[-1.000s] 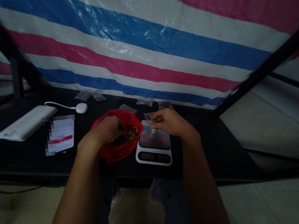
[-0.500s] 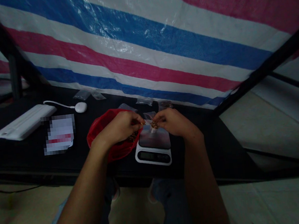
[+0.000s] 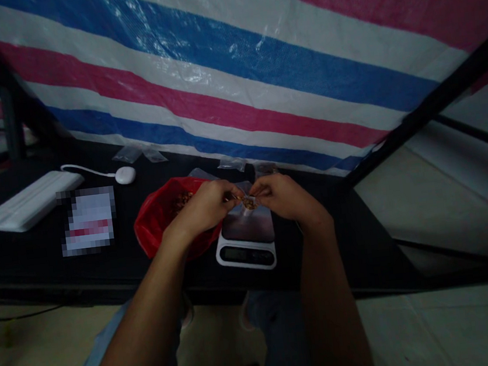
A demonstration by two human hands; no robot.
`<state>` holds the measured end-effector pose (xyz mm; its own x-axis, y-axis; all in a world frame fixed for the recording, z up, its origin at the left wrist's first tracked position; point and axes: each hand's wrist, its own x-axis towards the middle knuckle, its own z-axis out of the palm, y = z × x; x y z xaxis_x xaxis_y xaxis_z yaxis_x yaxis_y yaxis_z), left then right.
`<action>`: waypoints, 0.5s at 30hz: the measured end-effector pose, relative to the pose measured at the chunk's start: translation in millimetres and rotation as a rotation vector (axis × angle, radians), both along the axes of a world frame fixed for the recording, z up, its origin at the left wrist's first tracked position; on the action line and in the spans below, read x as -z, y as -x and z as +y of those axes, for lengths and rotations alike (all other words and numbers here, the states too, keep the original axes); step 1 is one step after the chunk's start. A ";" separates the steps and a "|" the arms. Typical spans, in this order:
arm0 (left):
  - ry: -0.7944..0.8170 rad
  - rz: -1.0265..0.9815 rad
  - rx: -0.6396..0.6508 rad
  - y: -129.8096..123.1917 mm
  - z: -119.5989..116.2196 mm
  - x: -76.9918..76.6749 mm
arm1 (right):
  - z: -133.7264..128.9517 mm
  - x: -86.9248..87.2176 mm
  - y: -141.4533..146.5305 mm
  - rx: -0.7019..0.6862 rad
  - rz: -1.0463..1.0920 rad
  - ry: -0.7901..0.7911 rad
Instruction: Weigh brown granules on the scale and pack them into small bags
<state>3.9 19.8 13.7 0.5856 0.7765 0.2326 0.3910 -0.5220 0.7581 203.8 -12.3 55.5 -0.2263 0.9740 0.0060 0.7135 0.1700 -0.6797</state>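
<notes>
Above the scale, my right hand (image 3: 278, 194) pinches a small clear plastic bag (image 3: 250, 203) with brown nut- or seed-like pieces inside. My left hand (image 3: 213, 203) is closed at the bag's mouth, and a bit of brown shows between its fingertips, seemingly one of the same small pieces. Beneath both hands is a white kitchen scale (image 3: 246, 257) with a shiny plate and a dark display I cannot read. Left of it, an open red plastic bag (image 3: 149, 226) holds more brown pieces (image 3: 182, 202), partly hidden behind my left forearm.
Several clear plastic bags (image 3: 232, 164) lie along the back of the black table (image 3: 117, 268). A white power strip-like block (image 3: 30, 201), a white round device (image 3: 125, 175) with a cable and a blurred packet (image 3: 90, 221) lie left. Striped sheeting (image 3: 223, 79) hangs behind.
My left hand has moved right from over the red bag's edge to the clear bag's mouth. My right hand keeps holding the clear bag. The view has shifted slightly.
</notes>
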 end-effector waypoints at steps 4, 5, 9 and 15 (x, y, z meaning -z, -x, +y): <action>0.009 -0.007 0.004 -4.2 -0.4 0.3 | 5.0 5.6 -1.8 -0.031 0.029 -0.008; 0.006 -0.008 0.007 -5.1 -0.7 0.2 | 5.7 6.5 -1.9 -0.035 0.042 0.008; 0.004 -0.023 0.026 -7.6 -2.5 -0.4 | 3.6 3.4 -3.9 -0.017 0.067 0.001; 0.007 -0.019 0.039 -9.5 -4.7 -2.6 | 0.2 2.0 -10.3 -0.001 0.041 0.020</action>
<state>13.4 15.1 16.3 0.6110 0.7550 0.2383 0.3560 -0.5308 0.7691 214.0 -12.1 53.5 -0.2272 0.9738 -0.0040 0.6852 0.1570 -0.7113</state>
